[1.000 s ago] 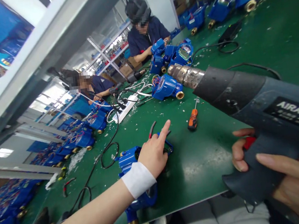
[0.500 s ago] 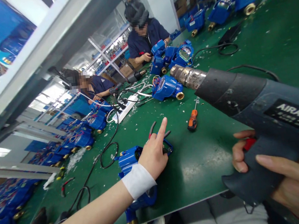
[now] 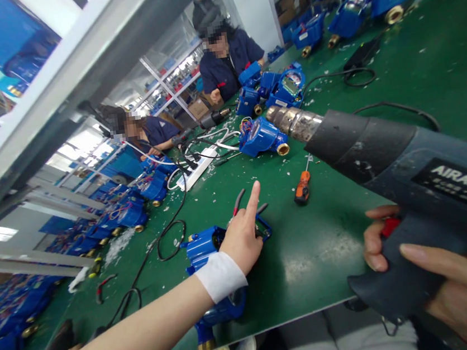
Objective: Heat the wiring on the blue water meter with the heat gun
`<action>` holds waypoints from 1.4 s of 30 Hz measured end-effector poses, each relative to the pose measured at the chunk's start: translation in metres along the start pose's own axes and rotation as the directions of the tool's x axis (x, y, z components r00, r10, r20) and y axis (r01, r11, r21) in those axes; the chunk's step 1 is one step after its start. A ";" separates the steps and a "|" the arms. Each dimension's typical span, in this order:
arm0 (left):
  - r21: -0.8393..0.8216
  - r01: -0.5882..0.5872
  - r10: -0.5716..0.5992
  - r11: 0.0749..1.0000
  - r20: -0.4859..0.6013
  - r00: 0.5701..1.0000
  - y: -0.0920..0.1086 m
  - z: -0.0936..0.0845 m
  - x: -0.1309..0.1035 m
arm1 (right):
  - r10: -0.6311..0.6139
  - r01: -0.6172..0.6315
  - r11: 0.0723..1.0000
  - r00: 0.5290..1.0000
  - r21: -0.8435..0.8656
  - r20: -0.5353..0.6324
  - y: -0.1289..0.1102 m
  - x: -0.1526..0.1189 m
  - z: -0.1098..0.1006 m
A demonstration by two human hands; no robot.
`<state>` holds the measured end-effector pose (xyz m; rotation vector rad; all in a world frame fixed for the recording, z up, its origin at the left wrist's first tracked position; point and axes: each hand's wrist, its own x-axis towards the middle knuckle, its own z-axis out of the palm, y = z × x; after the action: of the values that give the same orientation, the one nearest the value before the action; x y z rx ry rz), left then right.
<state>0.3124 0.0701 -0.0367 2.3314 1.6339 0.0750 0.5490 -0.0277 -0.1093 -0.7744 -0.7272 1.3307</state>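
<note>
Two hands at work. Right hand (image 3: pixel 439 281) is wrapped round the grip of a heat gun (image 3: pixel 402 172), held above the near edge of the green bench (image 3: pixel 322 255); judged heavy, rigid, nozzle not to be touched. Left hand (image 3: pixel 242 236) rests on a blue meter body (image 3: pixel 201 246), forefinger raised. "AIRAJ" is read on the housing.

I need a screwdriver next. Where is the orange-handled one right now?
The orange-handled screwdriver lies on the green table, centre of the head view, just below the heat gun nozzle and right of the left hand.
</note>
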 end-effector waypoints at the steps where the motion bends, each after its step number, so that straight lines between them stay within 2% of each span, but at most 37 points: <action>1: 0.002 -0.002 0.002 1.000 0.002 1.000 0.000 0.000 0.000 | 0.003 -0.003 1.000 1.000 -0.001 0.000 0.000 0.000 0.000; 8: 0.017 0.012 -0.012 1.000 0.008 1.000 0.000 0.000 0.002 | -0.037 0.037 0.999 0.999 -0.002 0.011 0.001 0.001 0.001; 20: 0.033 0.047 -0.048 0.998 0.026 0.999 0.002 0.000 0.005 | -0.018 0.018 1.000 1.000 0.009 -0.006 0.001 0.000 0.001; 31: 0.043 0.030 -0.032 0.999 0.030 0.999 -0.001 0.000 0.005 | -0.030 0.030 0.999 1.000 0.014 -0.001 -0.002 -0.001 0.002; 42: 0.115 0.036 -0.038 0.993 0.018 0.999 -0.001 0.000 0.005 | -0.033 0.033 0.999 0.999 -0.002 -0.016 0.001 -0.002 0.001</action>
<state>0.3138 0.0749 -0.0378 2.3754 1.7130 -0.0516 0.5477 -0.0292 -0.1101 -0.7710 -0.7255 1.2930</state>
